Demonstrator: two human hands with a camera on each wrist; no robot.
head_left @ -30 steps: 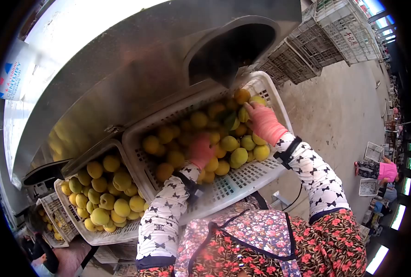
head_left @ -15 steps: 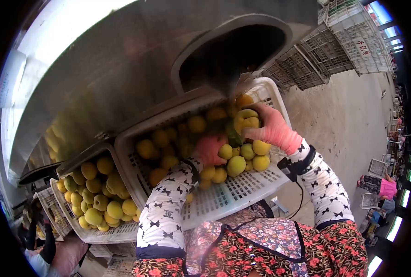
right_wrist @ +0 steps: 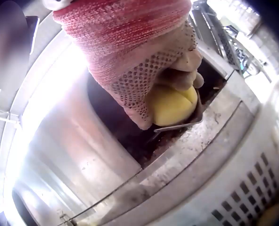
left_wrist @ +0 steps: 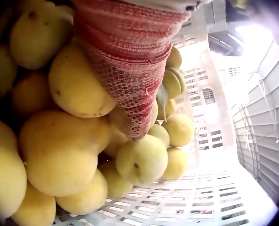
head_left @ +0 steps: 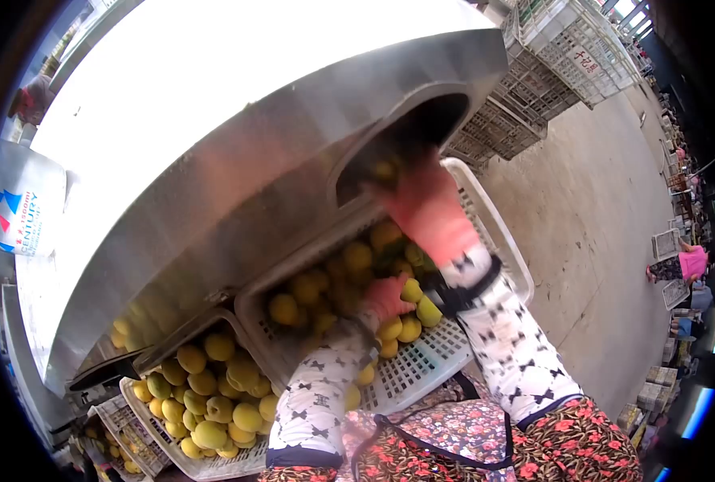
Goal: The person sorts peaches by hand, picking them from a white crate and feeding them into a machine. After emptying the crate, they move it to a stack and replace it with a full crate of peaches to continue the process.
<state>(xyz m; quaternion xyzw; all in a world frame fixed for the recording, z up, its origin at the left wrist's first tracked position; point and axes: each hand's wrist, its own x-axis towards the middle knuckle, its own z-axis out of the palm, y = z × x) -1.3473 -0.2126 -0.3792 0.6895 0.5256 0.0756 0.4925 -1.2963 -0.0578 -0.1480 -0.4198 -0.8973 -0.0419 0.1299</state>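
Note:
My right hand, in a pink glove with bare fingertips, grips a yellow peach at the oval opening in a steel housing. Directly beneath the peach, a thin metal strip crosses the opening's lower edge. Motion blurs this hand in the head view. Down in the white crate, my gloved left hand holds a yellow-green peach between thumb and fingers. Its thumb points down among the peaches in the left wrist view, where the other fingers are hidden. More yellow peaches crowd around it.
A second crate full of peaches stands to the left, with another crate beyond it. The curved steel housing rises over both. Stacked crates stand at the back right. On the floor farther right is a person in pink.
My right hand has lifted a peach from the crate up to the housing's opening. The left hand stays low among the peaches. The head view has shifted, showing more of the housing's top.

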